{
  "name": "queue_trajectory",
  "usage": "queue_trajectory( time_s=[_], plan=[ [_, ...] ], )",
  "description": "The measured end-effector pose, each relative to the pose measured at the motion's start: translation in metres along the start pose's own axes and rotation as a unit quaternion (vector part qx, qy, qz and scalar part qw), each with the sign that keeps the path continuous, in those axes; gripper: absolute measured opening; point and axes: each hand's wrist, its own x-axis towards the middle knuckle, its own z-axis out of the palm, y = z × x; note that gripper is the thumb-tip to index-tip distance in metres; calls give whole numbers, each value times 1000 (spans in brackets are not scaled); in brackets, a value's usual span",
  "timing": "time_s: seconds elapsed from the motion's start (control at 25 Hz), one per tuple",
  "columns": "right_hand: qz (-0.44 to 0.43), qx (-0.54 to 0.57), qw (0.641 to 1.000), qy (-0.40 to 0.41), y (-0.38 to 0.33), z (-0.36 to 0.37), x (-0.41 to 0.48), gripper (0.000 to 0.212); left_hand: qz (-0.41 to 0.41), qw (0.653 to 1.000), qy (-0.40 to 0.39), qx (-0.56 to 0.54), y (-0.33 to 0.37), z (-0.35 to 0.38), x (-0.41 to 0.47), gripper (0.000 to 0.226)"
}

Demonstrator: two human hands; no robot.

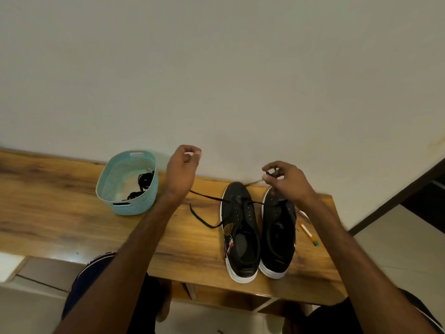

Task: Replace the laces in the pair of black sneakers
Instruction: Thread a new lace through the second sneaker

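Observation:
Two black sneakers with white soles stand side by side on the wooden table [72,213], toes toward the wall. A black lace [207,195] is threaded through the front eyelets of the left sneaker [239,237]. One strand runs taut leftward and vanishes behind my left hand [181,171], which is raised with fingertips pinched together. Another strand crosses the right sneaker [279,237] toward my right hand [285,182], which pinches a lace end above that shoe's toe. A further stretch of black lace [202,219] lies curved on the table left of the sneakers.
A teal perforated basket [108,186] stands at the back left by the wall, holding bundled black laces [143,183]. An orange-and-white pen [308,232] with a green cap lies right of the sneakers, near the table's right end. My knees show below the front edge.

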Motion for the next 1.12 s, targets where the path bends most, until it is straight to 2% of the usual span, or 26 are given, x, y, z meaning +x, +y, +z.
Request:
queue_trajectory(
  time_s=[0.04,0.12,0.2,0.24,0.28,0.36,0.44,0.48,0.56,0.68,0.76,0.8,0.88,0.92,1.0,1.04,1.08,1.12],
  plan=[
    [5,-128,991,33,9,0,2,17,49,984,-49,162,-7,6,-4,16],
    [25,-345,938,35,18,3,-1,24,78,889,-177,415,-22,25,-12,25],
    [5,-467,884,9,21,16,-7,40,48,812,-272,514,-43,48,-17,34],
    [-20,-468,884,-2,21,23,-9,44,33,793,-298,530,-52,58,-19,36],
    [-49,-434,900,-20,21,30,-8,45,27,784,-309,537,-58,65,-19,35],
    [-82,-321,940,-85,26,46,-3,44,32,784,-301,542,-63,71,-17,31],
    [-83,-310,934,-159,33,62,-1,43,43,804,-271,528,-62,69,-9,29],
    [-85,-329,925,-170,37,69,-1,39,43,819,-259,510,-61,68,-7,29],
    [-81,-344,925,-138,43,79,-4,28,40,831,-261,490,-58,70,-7,28],
    [-69,-333,934,-112,47,81,-2,19,31,817,-292,497,-60,81,-16,26],
    [-70,-311,942,-107,49,81,1,11,24,819,-290,494,-61,85,-16,22],
    [-61,-262,960,-82,48,79,2,6,19,822,-289,490,-61,86,-15,20],
    [-14,-66,997,36,36,61,8,5,-1,828,-299,474,-62,84,-11,19],
    [19,59,991,117,25,44,13,8,-12,829,-309,465,-62,83,-10,21],
    [64,255,931,255,7,4,19,9,-28,830,-323,454,-64,84,-12,23],
    [73,297,908,287,5,-12,20,7,-28,828,-325,456,-65,85,-13,22],
    [67,299,906,293,7,-22,18,5,-22,823,-327,463,-66,87,-14,22],
    [52,254,924,282,9,-22,14,9,-16,819,-330,470,-66,88,-15,22]
  ],
)
